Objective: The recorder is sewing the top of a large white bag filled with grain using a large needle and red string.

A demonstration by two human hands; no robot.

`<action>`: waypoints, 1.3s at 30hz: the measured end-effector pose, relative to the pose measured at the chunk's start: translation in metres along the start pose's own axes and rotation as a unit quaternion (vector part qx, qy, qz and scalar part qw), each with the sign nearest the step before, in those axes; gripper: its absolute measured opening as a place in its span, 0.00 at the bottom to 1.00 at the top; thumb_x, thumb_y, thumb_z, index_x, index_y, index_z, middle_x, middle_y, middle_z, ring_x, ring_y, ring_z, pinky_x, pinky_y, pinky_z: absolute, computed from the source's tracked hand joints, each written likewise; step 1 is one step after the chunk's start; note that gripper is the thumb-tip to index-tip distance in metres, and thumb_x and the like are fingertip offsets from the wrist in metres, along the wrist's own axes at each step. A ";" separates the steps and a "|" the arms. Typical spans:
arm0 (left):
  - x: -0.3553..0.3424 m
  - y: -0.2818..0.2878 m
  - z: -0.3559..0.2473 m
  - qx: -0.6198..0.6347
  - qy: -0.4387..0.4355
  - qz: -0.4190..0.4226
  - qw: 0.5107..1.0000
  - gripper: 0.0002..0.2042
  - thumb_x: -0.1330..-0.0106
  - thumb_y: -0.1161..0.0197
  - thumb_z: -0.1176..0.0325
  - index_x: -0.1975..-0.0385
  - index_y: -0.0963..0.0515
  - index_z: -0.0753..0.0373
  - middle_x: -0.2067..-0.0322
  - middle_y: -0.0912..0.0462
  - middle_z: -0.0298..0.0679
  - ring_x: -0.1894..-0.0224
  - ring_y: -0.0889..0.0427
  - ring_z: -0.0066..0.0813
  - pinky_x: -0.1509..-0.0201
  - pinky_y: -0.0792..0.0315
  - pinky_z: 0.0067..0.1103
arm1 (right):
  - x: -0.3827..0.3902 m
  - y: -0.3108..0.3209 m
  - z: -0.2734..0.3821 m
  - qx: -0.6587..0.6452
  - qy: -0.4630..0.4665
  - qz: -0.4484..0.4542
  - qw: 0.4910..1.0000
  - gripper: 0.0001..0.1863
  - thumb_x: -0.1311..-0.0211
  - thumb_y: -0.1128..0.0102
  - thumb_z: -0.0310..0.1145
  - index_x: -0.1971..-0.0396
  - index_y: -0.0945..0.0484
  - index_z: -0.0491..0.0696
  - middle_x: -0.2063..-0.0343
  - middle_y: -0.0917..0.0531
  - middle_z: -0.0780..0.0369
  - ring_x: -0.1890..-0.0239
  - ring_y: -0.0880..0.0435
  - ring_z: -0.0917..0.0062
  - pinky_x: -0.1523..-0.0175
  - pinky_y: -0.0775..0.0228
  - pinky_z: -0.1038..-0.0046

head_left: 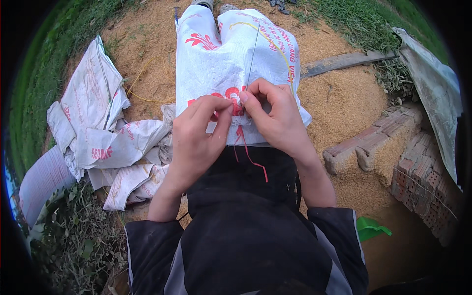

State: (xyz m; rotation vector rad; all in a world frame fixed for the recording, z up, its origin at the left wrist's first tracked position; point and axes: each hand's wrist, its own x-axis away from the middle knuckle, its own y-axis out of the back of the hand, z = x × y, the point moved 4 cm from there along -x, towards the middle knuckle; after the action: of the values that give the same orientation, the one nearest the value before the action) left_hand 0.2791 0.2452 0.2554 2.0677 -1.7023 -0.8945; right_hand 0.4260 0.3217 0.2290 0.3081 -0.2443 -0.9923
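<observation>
A white woven sack [211, 69] with red print lies spread over my lap and legs. Close together above its near part, my left hand [199, 130] and my right hand [278, 113] are both closed in a pinch, thumb against forefinger. What sits between the fingertips is too small to make out. Below them a knotted red string [253, 160] hangs from the sack's near edge over my dark clothing. A thin dark line [253, 54] runs along the sack up from my right hand. A yellow string [280, 51] curves across the sack's right side.
Crumpled white sacks [118, 142] lie at my left, with another yellow string [140, 81] beside them. Grain-like husks [339, 103] cover the ground. At right are a wooden plank [349, 63], brick blocks [423, 182], a pale sheet [430, 83] and a green plastic piece [371, 228].
</observation>
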 end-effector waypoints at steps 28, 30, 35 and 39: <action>0.011 0.009 0.030 0.142 0.125 -0.317 0.929 0.12 0.35 0.32 0.72 0.57 0.28 0.66 0.59 0.24 0.40 0.62 0.27 0.24 0.55 0.34 0.23 | -0.002 0.001 -0.002 -0.209 -0.079 -0.008 0.975 0.11 0.30 0.40 0.32 0.69 0.21 0.38 0.81 0.18 0.64 0.76 0.22 0.87 0.68 0.32 0.82; 0.020 0.013 0.022 0.118 0.090 -0.352 0.924 0.13 0.38 0.29 0.73 0.60 0.27 0.65 0.57 0.25 0.42 0.62 0.28 0.25 0.56 0.34 0.24 | -0.002 0.001 -0.003 -0.236 -0.086 -0.003 0.968 0.11 0.29 0.41 0.32 0.68 0.22 0.38 0.79 0.18 0.65 0.75 0.22 0.87 0.67 0.31 0.82; 0.024 0.001 -0.013 -0.051 -0.046 -0.153 0.986 0.14 0.47 0.22 0.69 0.67 0.22 0.59 0.68 0.22 0.34 0.66 0.24 0.31 0.58 0.39 0.26 | -0.002 0.004 -0.002 -0.266 -0.098 0.008 0.959 0.11 0.28 0.42 0.32 0.67 0.22 0.39 0.76 0.18 0.65 0.71 0.20 0.86 0.64 0.29 0.82; 0.025 -0.009 -0.019 -0.108 -0.039 -0.087 0.990 0.15 0.52 0.20 0.65 0.69 0.20 0.57 0.69 0.21 0.32 0.66 0.23 0.30 0.59 0.41 0.27 | -0.003 0.003 -0.005 -0.276 -0.096 0.006 0.956 0.09 0.29 0.41 0.30 0.65 0.22 0.39 0.75 0.18 0.65 0.71 0.20 0.86 0.62 0.28 0.82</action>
State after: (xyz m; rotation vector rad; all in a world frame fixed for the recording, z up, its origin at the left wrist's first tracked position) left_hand 0.3009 0.2210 0.2580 2.0810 -1.4068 -1.1725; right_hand 0.4284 0.3260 0.2255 -0.3024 -0.1354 -1.0376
